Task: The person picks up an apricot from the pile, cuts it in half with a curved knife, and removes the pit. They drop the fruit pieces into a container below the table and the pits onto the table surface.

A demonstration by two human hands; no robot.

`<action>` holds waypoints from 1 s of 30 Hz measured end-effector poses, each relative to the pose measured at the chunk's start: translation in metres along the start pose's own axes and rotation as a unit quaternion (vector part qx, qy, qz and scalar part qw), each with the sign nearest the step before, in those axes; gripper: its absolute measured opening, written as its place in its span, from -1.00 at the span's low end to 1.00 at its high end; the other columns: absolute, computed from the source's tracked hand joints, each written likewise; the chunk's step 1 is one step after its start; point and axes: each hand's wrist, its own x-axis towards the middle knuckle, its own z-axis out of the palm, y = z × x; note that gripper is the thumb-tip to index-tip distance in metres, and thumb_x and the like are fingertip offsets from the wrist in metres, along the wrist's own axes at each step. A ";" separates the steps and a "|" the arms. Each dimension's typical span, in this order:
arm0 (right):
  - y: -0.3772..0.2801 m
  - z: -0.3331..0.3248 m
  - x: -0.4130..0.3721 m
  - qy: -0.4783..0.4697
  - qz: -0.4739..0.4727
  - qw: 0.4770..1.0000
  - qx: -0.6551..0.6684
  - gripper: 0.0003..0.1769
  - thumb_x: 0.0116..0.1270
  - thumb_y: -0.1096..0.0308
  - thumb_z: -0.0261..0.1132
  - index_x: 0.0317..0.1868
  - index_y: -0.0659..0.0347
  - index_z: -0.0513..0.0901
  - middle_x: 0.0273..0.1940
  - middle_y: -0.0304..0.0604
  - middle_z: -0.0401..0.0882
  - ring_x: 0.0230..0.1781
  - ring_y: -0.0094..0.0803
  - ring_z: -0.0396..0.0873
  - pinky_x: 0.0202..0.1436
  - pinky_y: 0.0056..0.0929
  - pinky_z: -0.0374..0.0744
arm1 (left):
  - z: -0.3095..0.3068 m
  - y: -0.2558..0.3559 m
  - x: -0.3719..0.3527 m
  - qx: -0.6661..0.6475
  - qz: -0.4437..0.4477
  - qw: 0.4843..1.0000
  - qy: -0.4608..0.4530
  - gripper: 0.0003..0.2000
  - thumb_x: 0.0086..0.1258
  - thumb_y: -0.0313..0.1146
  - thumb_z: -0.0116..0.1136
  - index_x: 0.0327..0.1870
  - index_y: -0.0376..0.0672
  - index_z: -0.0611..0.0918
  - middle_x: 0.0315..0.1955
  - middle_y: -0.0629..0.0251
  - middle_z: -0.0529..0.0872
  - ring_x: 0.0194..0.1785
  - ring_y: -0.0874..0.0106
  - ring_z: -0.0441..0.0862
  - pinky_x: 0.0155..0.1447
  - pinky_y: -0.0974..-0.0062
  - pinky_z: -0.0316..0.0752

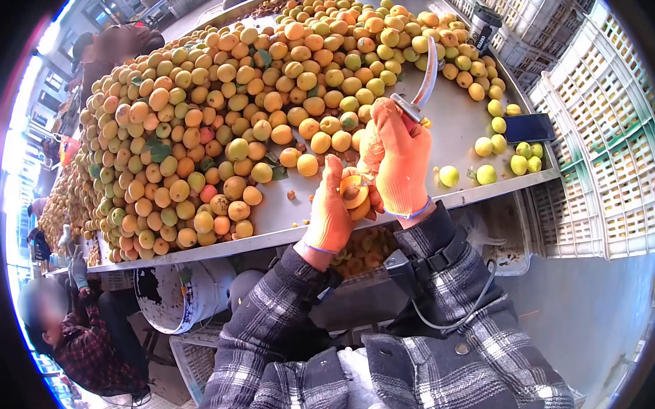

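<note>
Both my hands wear orange knit gloves near the front edge of the metal table. My left hand (330,210) is closed around a cut apricot (353,193), whose hollow orange inside faces up. Close beside it, my right hand (398,157) grips a knife with a curved blade (430,75); the blade points up and away from the fruit. The right fingers reach toward the apricot and partly hide its far side. A big heap of whole apricots (217,129) covers the table beyond my hands. Below the table edge, cut apricot pieces (369,248) lie in a container between my arms.
A dark phone (530,128) rests at the table's right end beside several greenish apricots (486,174). Stacked white plastic crates (592,137) stand to the right. A white bucket (173,300) is below the table at left, near a seated person (94,335). A black cup (484,27) stands at the far right.
</note>
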 end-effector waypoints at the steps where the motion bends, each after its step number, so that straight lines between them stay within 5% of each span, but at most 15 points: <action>1: 0.000 0.001 -0.001 -0.001 0.008 1.000 0.001 -0.76 0.51 0.28 0.28 -0.33 0.22 0.66 -0.62 -0.49 0.40 -0.68 -0.78 0.26 -0.62 -0.64 0.15 | 0.002 0.001 -0.001 -0.009 -0.006 1.000 0.008 -0.36 0.51 0.39 -0.21 -0.13 -0.13 0.55 -0.46 0.27 0.69 -0.42 0.37 0.68 -0.41 0.48 0.49; 6: 0.006 0.005 -0.006 -0.011 0.031 0.999 0.013 -0.75 0.52 0.27 0.27 -0.30 0.26 0.66 -0.61 -0.48 0.41 -0.68 -0.78 0.27 -0.62 -0.64 0.17 | 0.009 0.001 -0.003 -0.016 -0.015 0.998 0.050 -0.39 0.53 0.34 -0.20 -0.17 -0.13 0.53 -0.54 0.30 0.66 -0.54 0.40 0.64 -0.54 0.53 0.41; 8: 0.010 0.008 -0.007 -0.005 0.033 0.999 -0.005 -0.74 0.53 0.20 0.25 -0.27 0.22 0.63 -0.62 -0.49 0.30 -0.70 -0.76 0.19 -0.62 -0.61 0.09 | 0.007 -0.005 0.001 -0.041 0.003 0.994 0.103 -0.55 0.57 0.19 -0.05 -0.10 -0.05 0.61 -0.49 0.49 0.64 -0.55 0.52 0.58 -0.57 0.53 0.38; 12: 0.024 0.009 -0.008 0.001 0.023 0.999 -0.048 -0.75 0.55 0.29 0.23 -0.30 0.24 0.65 -0.57 -0.46 0.44 -0.68 -0.77 0.29 -0.63 -0.62 0.20 | 0.013 -0.002 0.004 -0.019 0.032 0.981 0.193 -0.60 0.60 0.15 -0.04 -0.20 -0.01 0.57 -0.67 0.63 0.40 -0.71 0.65 0.30 -0.64 0.59 0.19; 19: 0.037 0.004 0.010 0.055 0.085 0.992 0.074 -0.69 0.57 0.17 0.18 -0.39 0.04 0.46 -0.69 -0.48 0.24 -0.79 -0.69 0.15 -0.72 -0.56 0.10 | -0.003 -0.011 0.011 0.033 0.070 0.981 0.179 -0.50 0.55 0.23 -0.04 -0.20 -0.11 0.56 -0.54 0.45 0.58 -0.62 0.53 0.52 -0.59 0.54 0.39; 21: 0.047 -0.006 0.014 0.054 0.160 0.970 0.175 -0.54 0.52 -0.05 0.23 -0.49 -0.07 0.32 -0.68 -0.49 0.13 -0.78 -0.61 0.07 -0.69 -0.51 0.10 | -0.009 -0.016 0.023 0.043 0.110 0.967 0.227 -0.41 0.60 0.23 -0.14 -0.25 -0.23 0.60 -0.50 0.30 0.66 -0.58 0.45 0.59 -0.57 0.47 0.42; 24: 0.051 -0.007 0.015 0.070 0.178 0.969 0.157 -0.46 0.50 -0.11 0.22 -0.54 -0.09 0.21 -0.68 -0.49 0.04 -0.77 -0.58 0.03 -0.68 -0.49 0.09 | -0.001 -0.013 0.015 -0.024 0.099 0.969 0.224 -0.39 0.56 0.28 -0.12 -0.26 -0.21 0.60 -0.51 0.31 0.65 -0.56 0.43 0.60 -0.52 0.48 0.46; 28: 0.039 -0.012 0.021 0.046 0.214 0.950 0.224 -0.49 0.49 -0.12 0.23 -0.51 -0.09 0.26 -0.67 -0.50 0.04 -0.77 -0.62 0.04 -0.68 -0.52 0.08 | 0.008 0.011 0.005 -0.033 0.038 0.983 0.176 -0.36 0.52 0.33 -0.11 -0.29 -0.19 0.59 -0.52 0.30 0.65 -0.53 0.41 0.62 -0.48 0.49 0.49; 30: 0.025 -0.015 0.023 -0.035 0.243 0.958 0.148 -0.51 0.48 -0.14 0.24 -0.46 -0.07 0.30 -0.66 -0.52 0.03 -0.76 -0.66 0.05 -0.68 -0.56 0.08 | 0.013 0.017 0.011 -0.109 0.041 0.967 0.227 -0.33 0.49 0.39 -0.15 -0.30 -0.18 0.57 -0.51 0.27 0.66 -0.52 0.37 0.63 -0.50 0.46 0.51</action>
